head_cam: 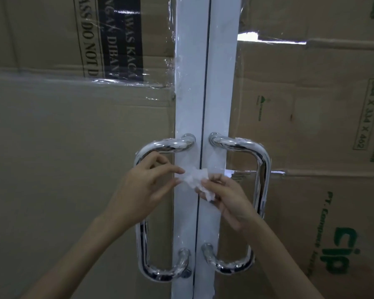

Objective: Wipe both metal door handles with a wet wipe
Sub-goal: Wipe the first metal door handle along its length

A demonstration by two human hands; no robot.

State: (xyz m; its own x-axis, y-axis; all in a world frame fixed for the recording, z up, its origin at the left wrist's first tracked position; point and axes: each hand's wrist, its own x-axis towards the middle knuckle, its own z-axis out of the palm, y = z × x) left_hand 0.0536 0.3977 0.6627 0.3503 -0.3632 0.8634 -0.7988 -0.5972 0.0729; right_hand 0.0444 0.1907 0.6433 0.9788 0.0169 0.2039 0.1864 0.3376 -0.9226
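Double door, white frames [188, 104], seam running down the centre. Flattened cardboard sheets [73, 147] taped over both panels with clear tape. Two chrome D-shaped pull handles: left handle [164, 145] and right handle [261, 156], mirrored either side of the seam.

Both hands meet in front of the seam, between the handles. Wet wipe [195, 180] crumpled, white, held between them. Left hand [145, 188]: thumb and forefinger pinched on the wipe's left edge, other fingers loosely curled. Right hand [227, 197]: fingertips closed on the wipe's lower right part. Wipe touches neither handle. Left hand overlaps the left handle's vertical bar; contact cannot be told.
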